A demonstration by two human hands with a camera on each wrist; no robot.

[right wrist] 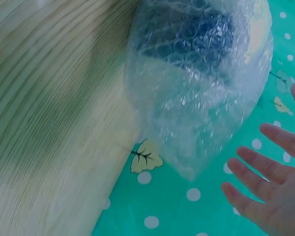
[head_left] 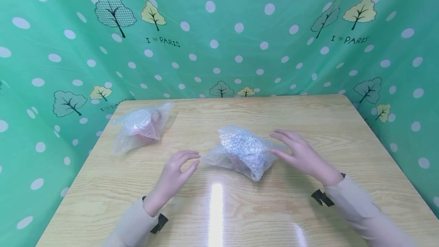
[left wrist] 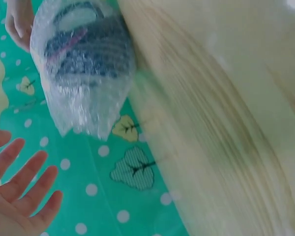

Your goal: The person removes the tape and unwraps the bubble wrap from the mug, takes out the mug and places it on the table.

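A bubble-wrapped bundle (head_left: pixel 241 149) lies near the middle of the table, with something dark bluish showing through the wrap in both wrist views. What is inside cannot be made out clearly. My left hand (head_left: pixel 178 172) hovers to its left, fingers loosely bent and holding nothing; the left wrist view shows those fingers (left wrist: pixel 24 187) spread apart from the bundle (left wrist: pixel 88 54). On the other side, my right hand (head_left: pixel 302 155) is close to the bundle's right edge. In the right wrist view its fingers (right wrist: pixel 265 169) are spread, with a gap to the plastic (right wrist: pixel 196 108).
A second bubble-wrapped bundle (head_left: pixel 142 127) with something pinkish inside sits at the table's back left. The wooden table (head_left: pixel 291 216) meets a green dotted cloth (head_left: pixel 240 41) at the back and sides. Dark straps (head_left: pixel 322 198) are on both wrists.
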